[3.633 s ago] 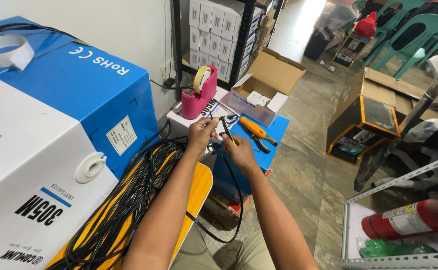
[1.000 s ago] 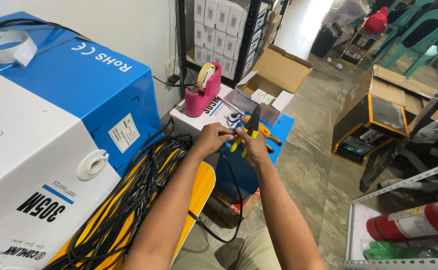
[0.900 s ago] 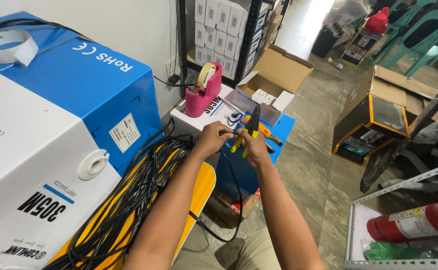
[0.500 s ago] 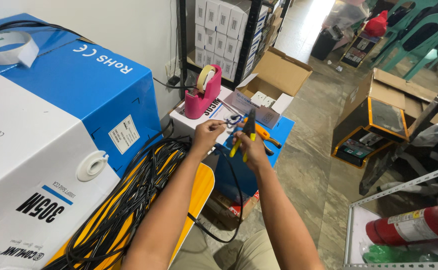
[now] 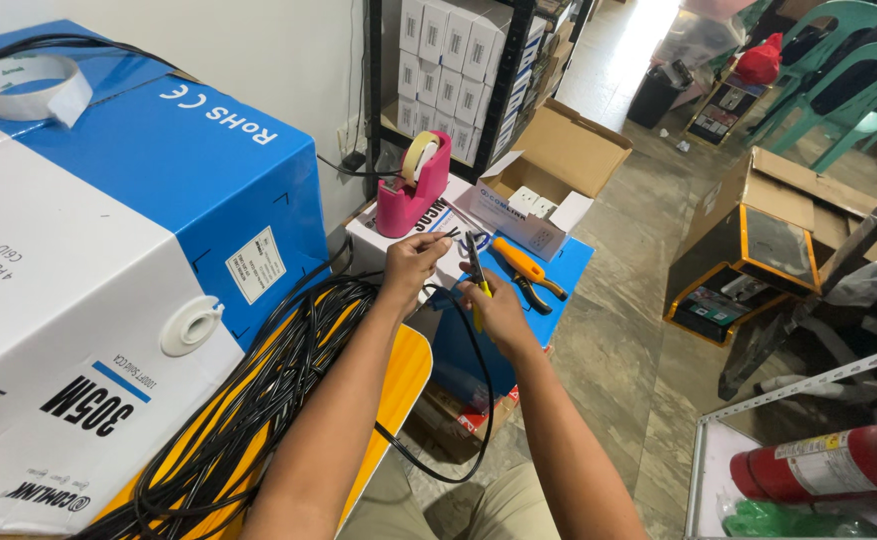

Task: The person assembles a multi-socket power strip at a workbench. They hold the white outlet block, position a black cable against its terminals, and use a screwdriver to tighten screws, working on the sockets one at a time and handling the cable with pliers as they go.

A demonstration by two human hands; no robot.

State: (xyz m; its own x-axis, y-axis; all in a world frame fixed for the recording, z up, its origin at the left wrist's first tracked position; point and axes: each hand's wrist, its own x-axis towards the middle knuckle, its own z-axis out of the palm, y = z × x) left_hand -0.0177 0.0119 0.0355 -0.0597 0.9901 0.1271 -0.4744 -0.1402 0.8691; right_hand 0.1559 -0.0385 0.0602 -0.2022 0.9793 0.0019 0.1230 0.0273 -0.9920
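My left hand pinches the end of a black cable, whose thin wires stick out past my fingers. The cable loops down from that hand to below my forearms. My right hand grips a small pair of yellow-handled cutters, jaws pointing up close to the cable end. Both hands are raised over a blue box in front of me.
A pile of coiled black cable lies on a yellow seat at my left. A big blue-and-white carton stands beside it. A pink tape dispenser, orange-handled pliers and an open cardboard box lie ahead. A red fire extinguisher lies lower right.
My left hand has lifted the cable end slightly and the cutters' jaws have come up beside it. The view has shifted a little.
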